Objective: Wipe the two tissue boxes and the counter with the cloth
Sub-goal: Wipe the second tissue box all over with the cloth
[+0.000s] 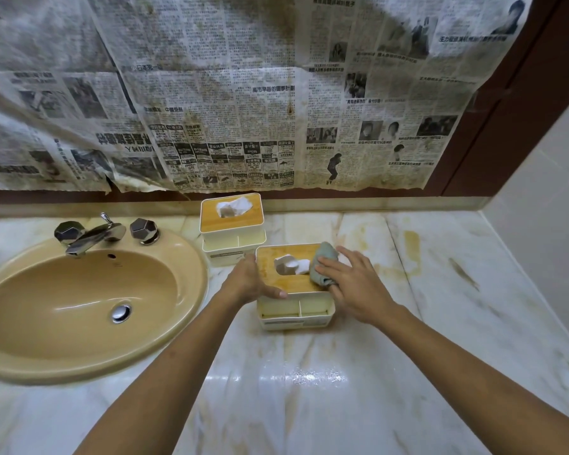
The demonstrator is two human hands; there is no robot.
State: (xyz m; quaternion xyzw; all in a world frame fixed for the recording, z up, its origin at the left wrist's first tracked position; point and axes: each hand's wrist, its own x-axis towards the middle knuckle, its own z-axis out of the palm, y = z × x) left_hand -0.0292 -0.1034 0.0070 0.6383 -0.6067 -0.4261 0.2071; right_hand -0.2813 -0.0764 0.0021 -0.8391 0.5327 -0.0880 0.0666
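- Wiping the bamboo lid of the near tissue box (293,285), which stands on the marble surface (309,372) just right of the sink (79,290), is the step in hand
- The right hand (355,284) lies on the grey-green cloth (326,261), its grip spread with straight fingers pressing the cloth flat onto the lid's side away from the sink
- The left hand (248,280) steadies the box from the sink side, its grip curled round the lid's edge, thumb along the front rim
- The far tissue box (232,224), right of the sink and nearer the wall, looks not yet wiped, nor do the yellowish stains on the surface further right of the sink
- Next, I judge, the cloth should sweep across the lid around the tissue opening without snagging the tissue, then go down the white sides
- A narrow label strip on each box front is too small to read
- The newspaper (243,93) hung above the sink carries Chinese print, mostly too fine to make out
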